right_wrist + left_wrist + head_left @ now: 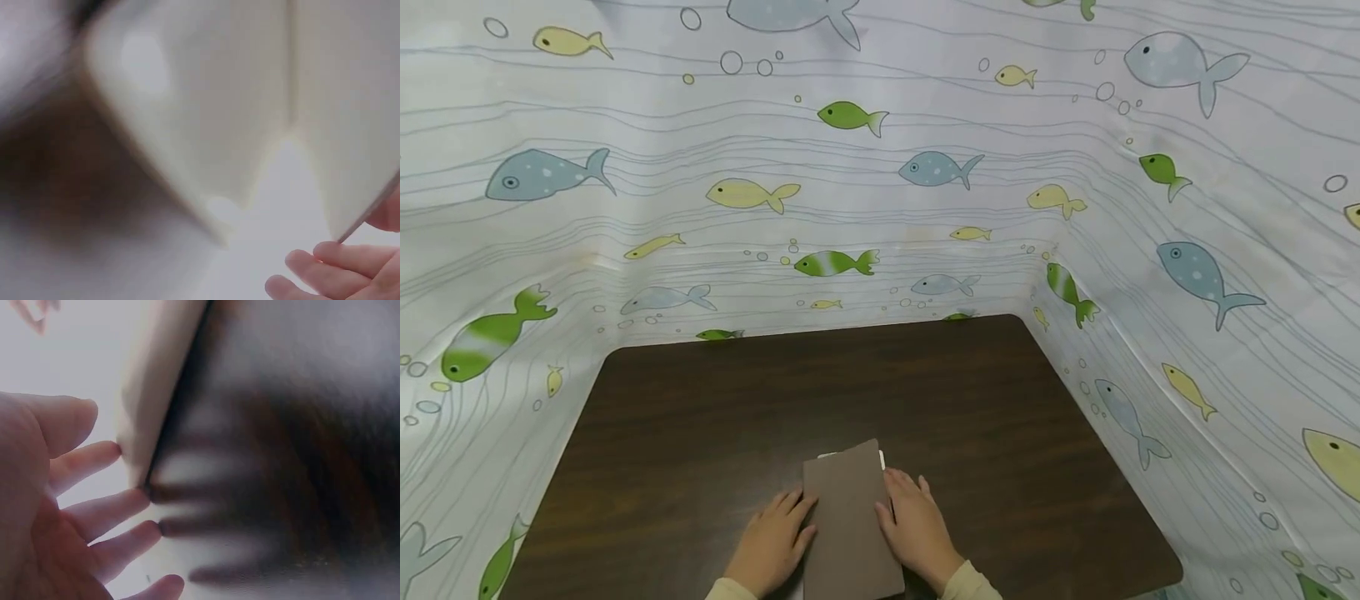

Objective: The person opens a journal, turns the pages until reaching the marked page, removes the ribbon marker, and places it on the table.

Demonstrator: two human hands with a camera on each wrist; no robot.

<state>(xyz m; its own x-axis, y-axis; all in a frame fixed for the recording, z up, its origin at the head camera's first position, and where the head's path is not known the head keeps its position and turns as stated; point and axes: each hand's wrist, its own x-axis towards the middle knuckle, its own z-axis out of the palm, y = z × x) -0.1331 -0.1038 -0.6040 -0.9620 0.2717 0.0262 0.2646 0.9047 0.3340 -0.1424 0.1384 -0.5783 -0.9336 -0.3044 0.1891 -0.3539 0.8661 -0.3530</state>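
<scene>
A notebook with a plain taupe cover (850, 525) lies at the near middle of the dark wooden table (760, 400). White edges peek out past its top and upper right corner. My right hand (919, 525) holds the cover's right edge, thumb on top and fingers beneath. In the right wrist view the notebook stands partly open, its cream inner pages (206, 94) spread apart and blurred. On the other side my left hand (772, 537) lies along the left edge. Its fingers (109, 509) are extended and touch that edge in the left wrist view.
Around the table's back and both sides hangs a white sheet (677, 167) printed with fish and wavy lines. The table has rounded corners, and its dark top extends behind and beside the notebook.
</scene>
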